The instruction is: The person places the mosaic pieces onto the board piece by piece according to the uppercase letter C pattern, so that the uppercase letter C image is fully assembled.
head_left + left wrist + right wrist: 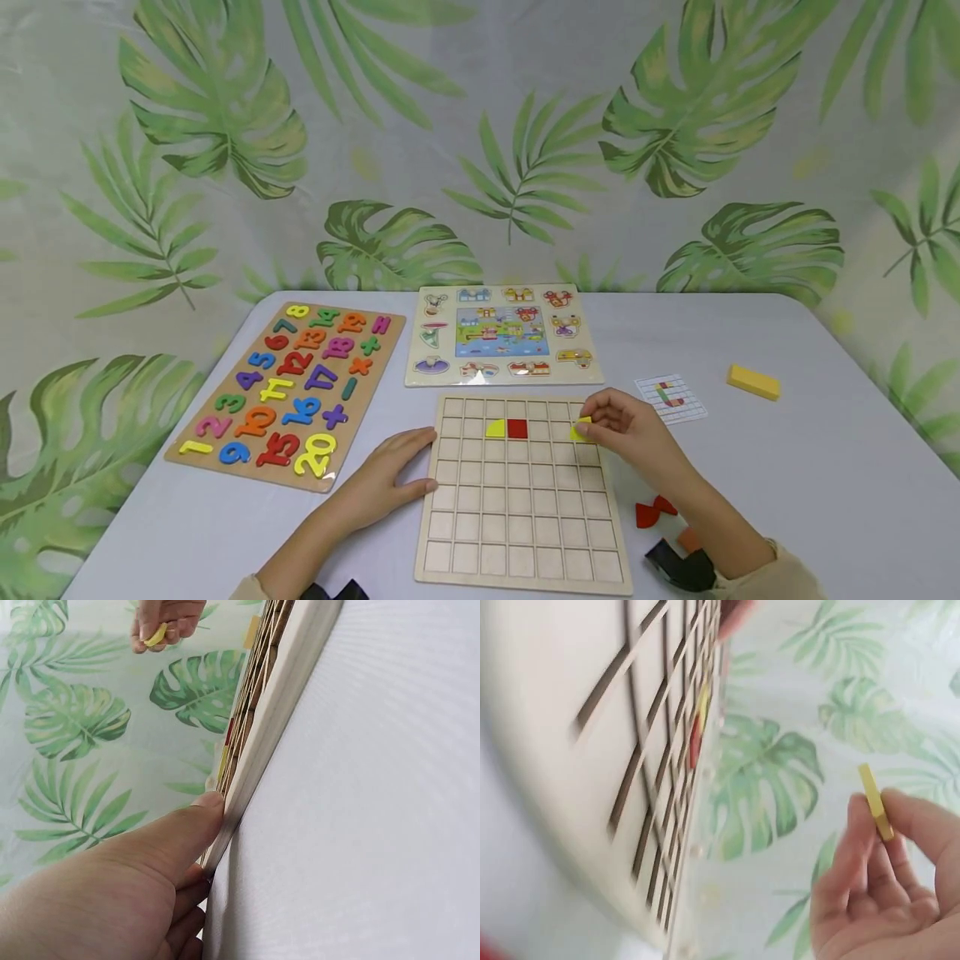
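Note:
A wooden grid board (pixel 524 504) lies on the table with square cells. In its second row sit a yellow quarter-circle piece (pixel 496 428) and, to the right of it, a red square piece (pixel 517 428). My left hand (pixel 390 475) rests at the board's left edge, thumb and fingertips touching its side. Over the upper right corner, my right hand (pixel 626 429) pinches a flat yellow piece (pixel 874 801) between thumb and index finger. In the right wrist view that piece is seen edge-on, raised off the grid.
A number puzzle board (pixel 288 392) lies at the left, a picture puzzle board (pixel 502 335) behind the grid. To the right are a patterned card (pixel 671 398) and a yellow block (pixel 753 382). Red pieces (pixel 647 515) and an orange piece (pixel 688 540) lie by my right forearm.

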